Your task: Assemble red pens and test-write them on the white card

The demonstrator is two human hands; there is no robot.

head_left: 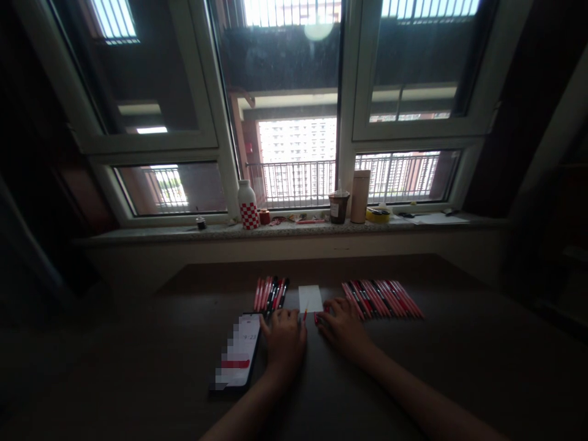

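My left hand [285, 340] rests palm down on the table. Between its thumb and forefinger is a slim red pen [304, 316], its thin tip pointing away from me. My right hand [345, 324] is also low on the table, its fingers curled around a small red piece [316, 318] that looks like a pen cap; the fingers partly hide it. Just beyond and between both hands lies a white paper square [310, 297]. Left of it is a row of red and black pens [266, 294]. A longer row of red and black pens [381, 298] reaches past my right hand.
A phone [243, 352] with a lit screen lies left of my left hand. On the windowsill [220, 231] stand a checkered bottle [248, 207], a dark cup [339, 207], a tan cylinder [360, 196] and a yellow tape roll [378, 215]. The dark table [184, 343] ends below the sill.
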